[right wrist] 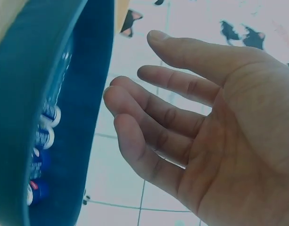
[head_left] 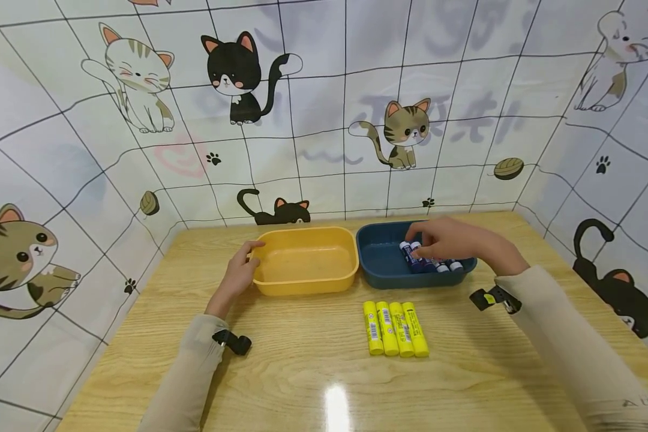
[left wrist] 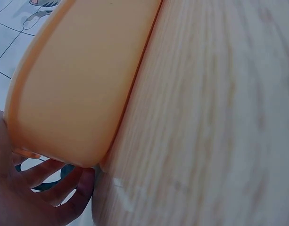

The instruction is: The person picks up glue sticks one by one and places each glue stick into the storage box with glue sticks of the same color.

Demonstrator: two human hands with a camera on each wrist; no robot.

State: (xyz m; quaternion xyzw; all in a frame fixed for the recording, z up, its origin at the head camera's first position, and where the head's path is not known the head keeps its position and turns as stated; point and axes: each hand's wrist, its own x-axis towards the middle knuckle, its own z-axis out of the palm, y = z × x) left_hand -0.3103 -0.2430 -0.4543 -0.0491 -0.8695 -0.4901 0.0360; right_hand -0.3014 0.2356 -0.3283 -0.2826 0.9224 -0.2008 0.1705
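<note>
My left hand point(head_left: 240, 270) holds the left end of a yellow plastic basin point(head_left: 305, 290); in the left wrist view its fingers point(left wrist: 83, 186) curl against the end wall of the basin point(left wrist: 73, 94). My right hand point(head_left: 447, 239) hovers over the right part of a dark blue basin point(head_left: 378, 264), fingers loosely bent and holding nothing. Inside the blue basin, several dark blue glue sticks point(head_left: 408, 255) with white ends lie side by side, partly covered by the hand. The right wrist view shows the glue sticks point(right wrist: 44, 136) past the blue basin wall point(right wrist: 94, 75), apart from the fingers.
Several yellow glue sticks point(head_left: 387, 336) lie in a row on the wooden table point(head_left: 281, 372), in front of the blue basin. The two basins stand side by side near the back edge. A cat-patterned sheet point(head_left: 324, 150) surrounds the table at the back and sides.
</note>
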